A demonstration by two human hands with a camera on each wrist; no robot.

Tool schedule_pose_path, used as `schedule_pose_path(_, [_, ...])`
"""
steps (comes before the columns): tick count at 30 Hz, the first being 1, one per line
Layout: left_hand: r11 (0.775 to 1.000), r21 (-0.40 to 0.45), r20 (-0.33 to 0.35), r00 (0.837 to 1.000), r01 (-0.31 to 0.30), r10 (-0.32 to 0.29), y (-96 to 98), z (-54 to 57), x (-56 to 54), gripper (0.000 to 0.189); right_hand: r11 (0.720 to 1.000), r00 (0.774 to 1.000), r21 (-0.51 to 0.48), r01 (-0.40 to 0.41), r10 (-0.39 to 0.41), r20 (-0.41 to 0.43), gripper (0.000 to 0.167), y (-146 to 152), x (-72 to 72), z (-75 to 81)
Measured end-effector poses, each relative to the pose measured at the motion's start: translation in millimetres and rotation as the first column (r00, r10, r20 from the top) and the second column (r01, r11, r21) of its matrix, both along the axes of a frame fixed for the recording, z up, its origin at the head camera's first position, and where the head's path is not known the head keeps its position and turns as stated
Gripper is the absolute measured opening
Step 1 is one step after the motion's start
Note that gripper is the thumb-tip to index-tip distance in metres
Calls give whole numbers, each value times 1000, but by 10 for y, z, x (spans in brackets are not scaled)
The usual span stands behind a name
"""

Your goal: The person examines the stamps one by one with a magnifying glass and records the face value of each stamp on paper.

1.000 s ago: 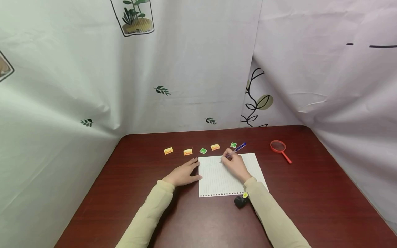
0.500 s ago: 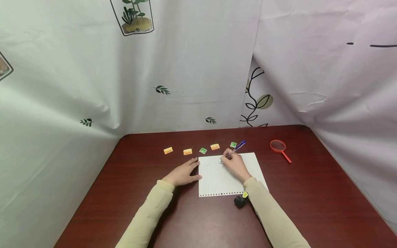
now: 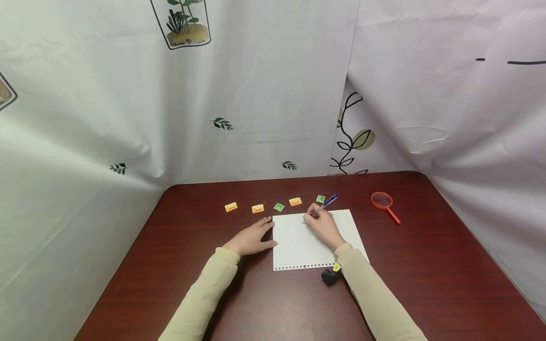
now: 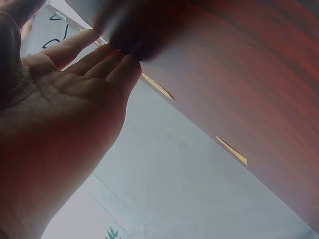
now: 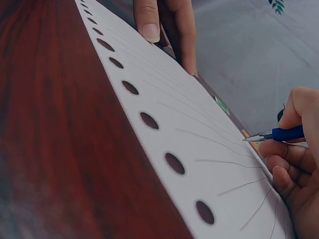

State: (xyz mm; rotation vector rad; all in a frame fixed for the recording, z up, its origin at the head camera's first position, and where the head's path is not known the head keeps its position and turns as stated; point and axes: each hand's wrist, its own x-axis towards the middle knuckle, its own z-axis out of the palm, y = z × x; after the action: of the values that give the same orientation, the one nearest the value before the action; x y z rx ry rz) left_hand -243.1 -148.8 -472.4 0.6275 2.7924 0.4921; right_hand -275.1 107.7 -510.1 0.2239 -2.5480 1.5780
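Slim blue-and-clear plastic pen: likely light, stiff, a bit slick on the barrel. Best hold is low, on the blue section just behind the pointed tip, about where it's held now. It's over the upper middle of the white lined paper sheet, slanted, blue end up and away from the person. Tip is at the paper; can't confirm contact.

Sheet lies flat on the dark red-brown wooden table, punched edge toward the person. Should be thin, floppy, easy to slide or crease; I'd pin it by a plain edge, since the holes probably tear first.

Right hand: thumb and fingers closed around the pen in a writing pinch, other fingers curled beneath, hand over the sheet.

Left hand: well spread, fingers nearly straight, thumb apart, holding nothing. Thumb tip and fingertips are at the sheet's left edge; how hard they press, can't tell.
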Motion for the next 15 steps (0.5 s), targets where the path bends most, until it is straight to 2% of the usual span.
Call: schedule_pose_path(15, [1000,0,-1,1000,0,0,4,-9,-10,74,1000,1000,14,-14,14,7,4,-2,-4,-5])
